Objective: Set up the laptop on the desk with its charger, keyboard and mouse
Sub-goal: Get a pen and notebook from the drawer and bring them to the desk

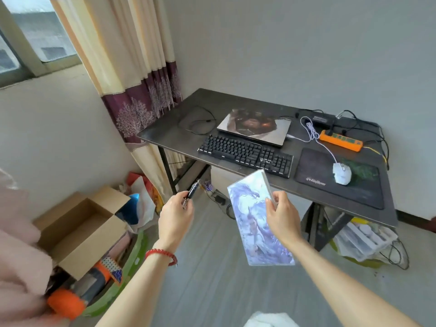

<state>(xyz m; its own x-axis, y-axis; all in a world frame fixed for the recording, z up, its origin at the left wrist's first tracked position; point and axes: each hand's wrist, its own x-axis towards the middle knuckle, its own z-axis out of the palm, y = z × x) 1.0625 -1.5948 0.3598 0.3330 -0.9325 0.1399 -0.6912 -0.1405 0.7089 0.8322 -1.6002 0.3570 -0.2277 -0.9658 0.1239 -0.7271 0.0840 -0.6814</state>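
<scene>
— Dark desk at one o'clock: what's on it?
— Closed laptop, black keyboard in front, white mouse on its pad. My left hand pinches a pen; my right hand grips a blue booklet.

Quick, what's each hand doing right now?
Left hand: closed, holding a pen.
Right hand: closed, holding a notebook.

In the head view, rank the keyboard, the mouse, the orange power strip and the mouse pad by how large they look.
1. mouse pad
2. keyboard, close to the pad: longer but narrower, so these two are unsure
3. orange power strip
4. mouse, smallest, though it lies nearer the camera than the strip
</scene>
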